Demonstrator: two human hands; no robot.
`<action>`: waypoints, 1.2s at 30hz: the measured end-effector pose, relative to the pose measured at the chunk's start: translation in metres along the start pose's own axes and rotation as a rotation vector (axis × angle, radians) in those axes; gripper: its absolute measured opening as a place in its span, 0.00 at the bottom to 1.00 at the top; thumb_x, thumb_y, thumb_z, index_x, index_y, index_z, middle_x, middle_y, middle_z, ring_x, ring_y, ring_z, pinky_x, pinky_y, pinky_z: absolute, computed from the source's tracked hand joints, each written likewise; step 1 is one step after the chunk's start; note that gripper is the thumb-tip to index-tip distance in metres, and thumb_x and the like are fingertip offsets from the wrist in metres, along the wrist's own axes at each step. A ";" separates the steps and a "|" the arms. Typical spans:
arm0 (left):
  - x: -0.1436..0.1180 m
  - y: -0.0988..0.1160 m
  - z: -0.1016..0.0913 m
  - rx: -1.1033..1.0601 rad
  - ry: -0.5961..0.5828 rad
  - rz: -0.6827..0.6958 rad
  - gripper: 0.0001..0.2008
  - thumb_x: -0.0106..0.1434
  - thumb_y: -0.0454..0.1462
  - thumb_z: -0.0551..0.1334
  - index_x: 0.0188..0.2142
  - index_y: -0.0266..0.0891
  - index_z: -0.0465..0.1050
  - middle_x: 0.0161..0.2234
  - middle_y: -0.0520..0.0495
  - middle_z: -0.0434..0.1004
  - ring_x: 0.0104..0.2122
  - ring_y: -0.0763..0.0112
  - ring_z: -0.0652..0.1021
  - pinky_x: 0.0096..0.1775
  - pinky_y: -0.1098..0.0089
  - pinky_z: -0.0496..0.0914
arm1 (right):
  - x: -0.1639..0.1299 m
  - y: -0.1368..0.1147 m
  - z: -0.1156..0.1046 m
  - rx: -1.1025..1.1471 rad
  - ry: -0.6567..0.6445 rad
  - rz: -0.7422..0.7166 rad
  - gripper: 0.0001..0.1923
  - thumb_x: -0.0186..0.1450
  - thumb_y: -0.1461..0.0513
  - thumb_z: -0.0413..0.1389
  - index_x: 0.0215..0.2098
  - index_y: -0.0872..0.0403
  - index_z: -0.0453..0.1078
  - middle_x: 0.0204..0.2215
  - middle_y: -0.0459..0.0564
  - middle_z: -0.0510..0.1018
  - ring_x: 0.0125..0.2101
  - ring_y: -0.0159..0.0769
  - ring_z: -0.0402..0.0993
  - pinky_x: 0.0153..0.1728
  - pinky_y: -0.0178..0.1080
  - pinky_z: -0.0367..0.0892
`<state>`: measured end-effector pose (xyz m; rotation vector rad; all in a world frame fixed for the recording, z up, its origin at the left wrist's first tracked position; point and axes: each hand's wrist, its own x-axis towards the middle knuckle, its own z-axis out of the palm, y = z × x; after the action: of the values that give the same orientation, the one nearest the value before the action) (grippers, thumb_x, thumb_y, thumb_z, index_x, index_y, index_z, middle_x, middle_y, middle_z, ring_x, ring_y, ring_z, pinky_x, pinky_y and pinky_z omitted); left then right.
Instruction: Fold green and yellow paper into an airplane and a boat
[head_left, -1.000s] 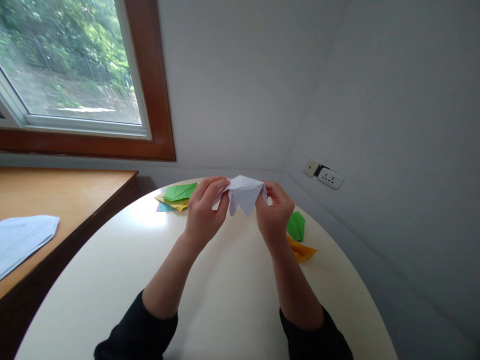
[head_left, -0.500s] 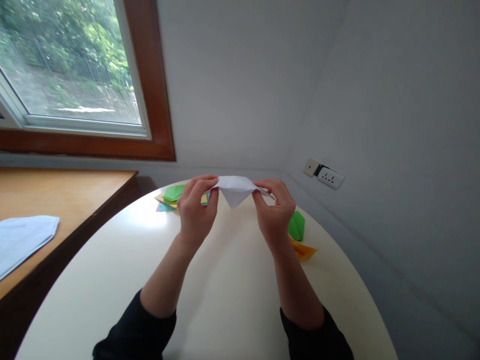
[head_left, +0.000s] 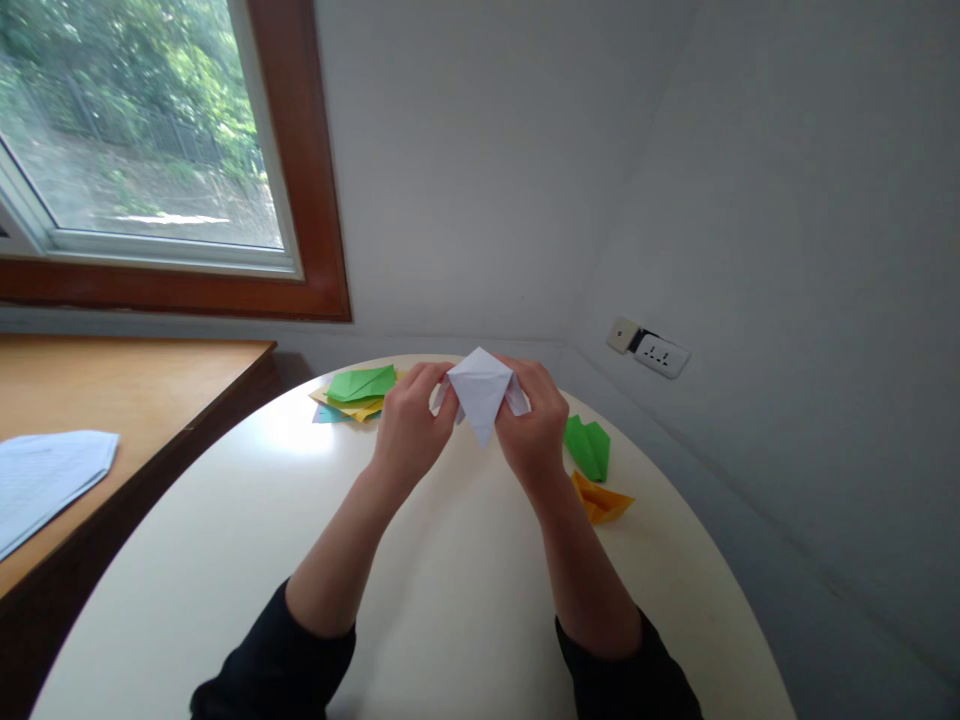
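A folded sheet of white paper (head_left: 480, 385) is held up over the far part of the round table, between my two hands. It shows a diamond-like front with a point hanging down, and flaps stick out at both sides. My left hand (head_left: 414, 415) pinches its left side between thumb and fingers. On the right side, my right hand (head_left: 534, 415) grips the paper in the same way, with the fingertips partly hidden behind it.
A green folded paper (head_left: 361, 384) lies on yellow and blue papers at the table's far left. Right of my right hand are another green folded paper (head_left: 589, 448) and an orange one (head_left: 601, 499). White sheets (head_left: 56, 480) rest on the wooden desk (head_left: 150, 375).
My hands have come closer together. The white paper has gone from stretched wide and flat to a bunched shape with its side flaps folding down.
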<state>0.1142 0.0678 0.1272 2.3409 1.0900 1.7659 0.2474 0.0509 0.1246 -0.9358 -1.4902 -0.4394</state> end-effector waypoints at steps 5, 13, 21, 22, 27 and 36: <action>-0.002 -0.001 0.003 -0.020 -0.024 -0.016 0.14 0.59 0.31 0.54 0.44 0.35 0.70 0.39 0.43 0.78 0.40 0.67 0.77 0.41 0.70 0.69 | 0.000 -0.001 0.001 0.012 -0.019 0.043 0.10 0.60 0.66 0.52 0.39 0.52 0.70 0.35 0.52 0.78 0.37 0.38 0.73 0.39 0.40 0.68; -0.001 0.001 -0.001 -0.011 -0.047 -0.154 0.16 0.59 0.32 0.54 0.47 0.37 0.68 0.39 0.45 0.78 0.35 0.69 0.77 0.38 0.73 0.69 | -0.002 0.000 0.001 0.059 -0.132 0.095 0.19 0.59 0.67 0.51 0.48 0.53 0.66 0.40 0.52 0.76 0.40 0.37 0.73 0.41 0.39 0.69; 0.003 -0.004 -0.005 0.063 -0.165 -0.305 0.20 0.59 0.34 0.55 0.52 0.39 0.65 0.29 0.48 0.77 0.29 0.67 0.77 0.35 0.69 0.68 | 0.001 0.004 -0.001 0.162 -0.293 0.120 0.16 0.57 0.67 0.54 0.44 0.51 0.71 0.41 0.52 0.74 0.44 0.37 0.70 0.47 0.41 0.65; 0.004 -0.004 -0.005 0.050 -0.172 -0.315 0.20 0.58 0.34 0.56 0.52 0.40 0.65 0.30 0.48 0.77 0.30 0.66 0.77 0.36 0.68 0.68 | 0.000 0.005 -0.001 0.185 -0.286 0.162 0.14 0.57 0.66 0.54 0.42 0.51 0.72 0.40 0.51 0.75 0.43 0.36 0.71 0.46 0.41 0.66; 0.007 -0.005 -0.008 -0.146 -0.161 -0.373 0.21 0.56 0.35 0.60 0.51 0.40 0.66 0.33 0.47 0.78 0.32 0.67 0.77 0.37 0.67 0.70 | -0.002 0.013 0.002 0.343 -0.250 0.512 0.11 0.56 0.62 0.56 0.37 0.52 0.74 0.39 0.50 0.77 0.40 0.38 0.72 0.39 0.40 0.67; 0.010 -0.008 -0.009 -0.808 -0.135 -0.384 0.26 0.52 0.44 0.65 0.49 0.37 0.66 0.39 0.42 0.77 0.42 0.62 0.77 0.42 0.66 0.71 | 0.004 0.017 0.003 0.621 -0.067 0.952 0.09 0.47 0.57 0.61 0.23 0.55 0.73 0.22 0.45 0.76 0.26 0.33 0.71 0.31 0.37 0.66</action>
<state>0.1035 0.0755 0.1360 1.6070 0.5785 1.4848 0.2584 0.0644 0.1236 -1.0206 -0.9727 0.7119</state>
